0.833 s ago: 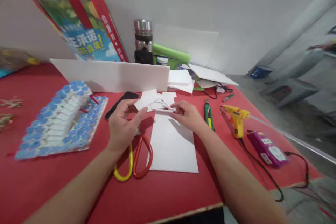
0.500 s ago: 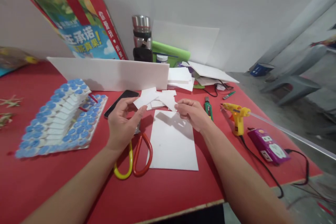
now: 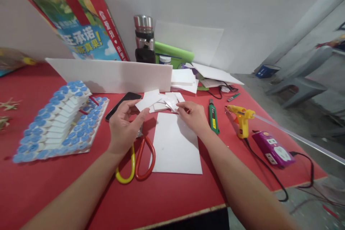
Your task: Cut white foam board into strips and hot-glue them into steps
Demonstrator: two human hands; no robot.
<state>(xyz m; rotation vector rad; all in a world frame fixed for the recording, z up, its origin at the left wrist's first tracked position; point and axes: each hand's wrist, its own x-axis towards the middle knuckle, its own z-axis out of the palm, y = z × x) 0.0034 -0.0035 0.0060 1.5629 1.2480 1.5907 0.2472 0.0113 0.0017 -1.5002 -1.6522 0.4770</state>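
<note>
Between thumb and fingers, my left hand (image 3: 122,124) holds a small white board piece (image 3: 146,102). My right hand (image 3: 192,116) pinches the edge of another small white piece (image 3: 171,102), whose face looks shiny. Both pieces are over a loose pile of white offcuts (image 3: 159,107), and some edges overlap so I cannot tell them apart. Below the hands, a white rectangular sheet (image 3: 176,151) lies flat. Scissors with one yellow and one red handle (image 3: 145,178) lie partly under my left wrist, their blades mostly hidden.
On the left is a white model with blue discs and steps (image 3: 60,122). A phone (image 3: 126,100) lies behind my left hand. To the right are a green cutter-like tool (image 3: 213,118), a yellow glue gun (image 3: 243,122) and a purple power strip (image 3: 273,149). A white board (image 3: 110,77) stands behind.
My right hand has moved a little left, and its white piece is turned so a shiny face shows. My left hand keeps its grip almost unmoved. The view has shifted slightly.
</note>
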